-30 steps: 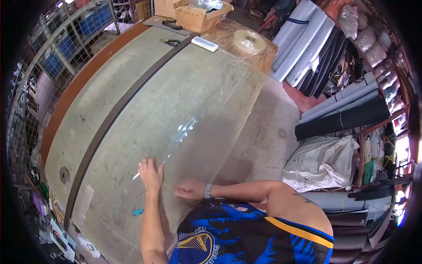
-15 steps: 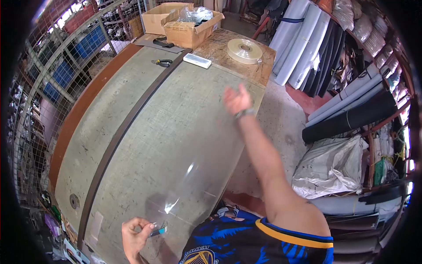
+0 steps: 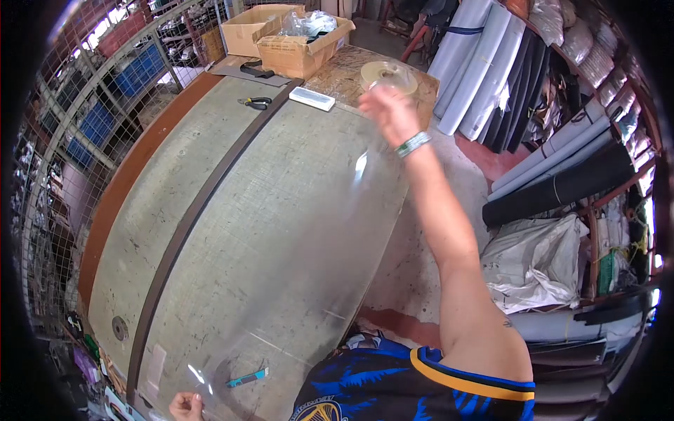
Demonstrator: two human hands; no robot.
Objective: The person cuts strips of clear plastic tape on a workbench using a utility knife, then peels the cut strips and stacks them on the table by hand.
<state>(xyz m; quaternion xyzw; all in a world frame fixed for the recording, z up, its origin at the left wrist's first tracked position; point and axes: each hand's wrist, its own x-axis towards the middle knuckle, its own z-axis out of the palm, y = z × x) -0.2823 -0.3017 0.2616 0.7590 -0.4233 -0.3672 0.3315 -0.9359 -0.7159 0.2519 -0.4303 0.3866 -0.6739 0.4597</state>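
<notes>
One clear sheet (image 3: 361,168), over the table (image 3: 144,203) between left hand (image 3: 186,405) and right hand (image 3: 393,116), their grips too indistinct to tell, risked snagging on the nearby teal tool (image 3: 247,377) if dragged.

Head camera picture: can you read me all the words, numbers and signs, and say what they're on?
No word, number or sign is clear enough to read for sure.
Shirt: letters by the round emblem, too small and cut off by the picture's edge.
Front cardboard box: any print is too blurred.
Teal tool: any print is too small.
</notes>
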